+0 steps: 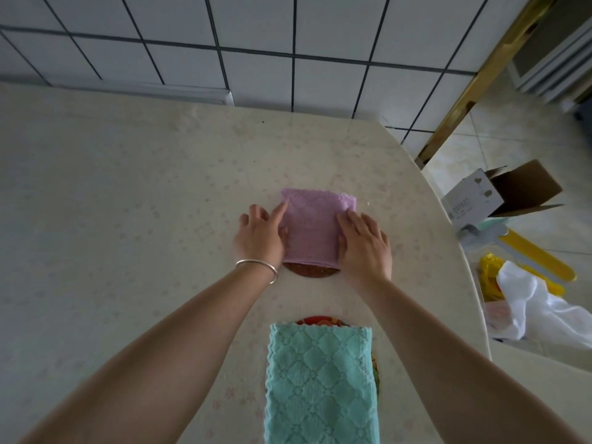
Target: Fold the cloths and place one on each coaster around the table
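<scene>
Both hands bracket a folded pink cloth (312, 230) from either side. The left hand (261, 233) lies at the cloth's 9 o'clock edge, fingers extended and loosely spread, the index fingertip touching the far left corner and the thumb laid on the near left margin. The right hand (365, 241) mirrors it at 3 o'clock, fingers straight and flat on the right margin. Neither hand pinches the fabric; the flat contact on opposite edges suggests squaring and smoothing the fold while centring it over its support. A silver bangle (258, 265) sits on the left wrist.

The pink cloth rests on a dark brown coaster (312, 272), of which only a crescent shows at the cloth's 6 o'clock edge; the cloth therefore overhangs the coaster toward 12 o'clock, and a small pull toward the person would probably be needed.

At 6 o'clock from the hands, between the forearms, a folded teal cloth (320, 384) already covers a second, red-patterned coaster (320, 321), visible only as slivers at its far and right edges. Whether more coasters remain cannot be told.

Both lie on the pale, flower-printed bench (128, 187), backed by a tiled wall (256, 33). On the floor at 3 o'clock lie an open cardboard box (503, 195), yellow strips (538, 254) and a white plastic bag (538, 306).
</scene>
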